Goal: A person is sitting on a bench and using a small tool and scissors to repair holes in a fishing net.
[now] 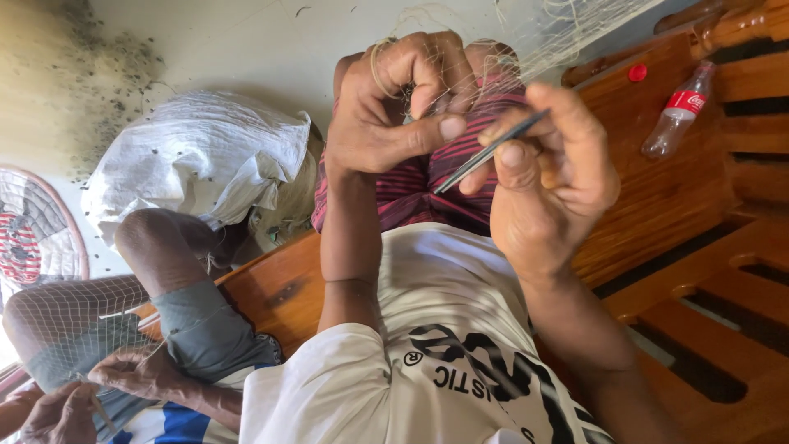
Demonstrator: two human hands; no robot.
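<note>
Plastic bottle (679, 110) on wooden bench (657, 197) beside hands (460, 140).

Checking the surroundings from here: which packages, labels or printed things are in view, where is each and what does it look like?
Plastic bottle: on the wooden bench, clear, apparently empty, red label.
Red cap: round, on the bench beside the bottle.
White sack: woven, bulging, on the floor.
White shirt: on the person, black printed lettering.
</note>
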